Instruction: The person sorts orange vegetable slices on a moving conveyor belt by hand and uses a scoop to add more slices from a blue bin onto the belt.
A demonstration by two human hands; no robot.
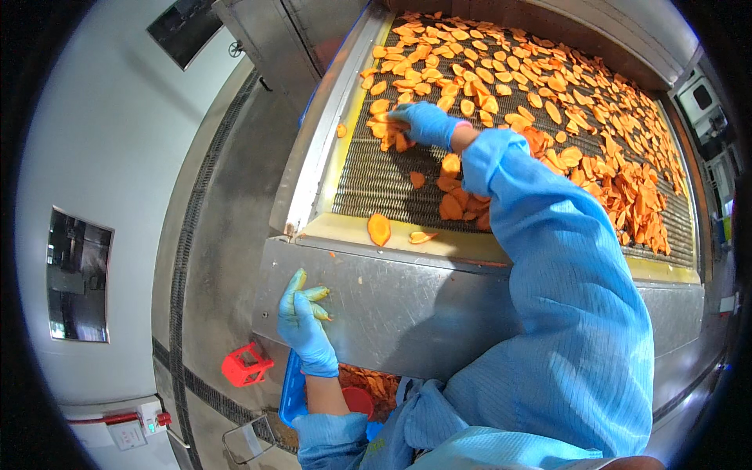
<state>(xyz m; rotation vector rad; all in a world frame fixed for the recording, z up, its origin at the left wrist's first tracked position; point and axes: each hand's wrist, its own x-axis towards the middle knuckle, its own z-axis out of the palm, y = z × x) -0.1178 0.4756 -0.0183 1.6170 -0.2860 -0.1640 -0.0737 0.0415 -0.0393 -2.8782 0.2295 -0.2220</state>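
My right hand [427,123], in a blue glove, reaches over a metal mesh conveyor belt [376,182]. Its fingers touch a small cluster of orange root-vegetable slices [388,134] near the belt's left edge; whether they grip any is hidden. My left hand [305,323], gloved in blue with yellow-stained fingertips, hovers above the steel front panel [376,299] with fingers apart and nothing held. One oval slice [379,230] and a curled slice [423,237] lie on the yellow front border. My right forearm covers part of a slice pile [461,202].
Many slices [552,111] spread across the far belt, heaped into a pile [640,205] at front right. Under the panel stands a blue crate [291,393] holding slices and a red container [357,401]. A red stool [247,365] is on the floor, near a drain grate [191,235].
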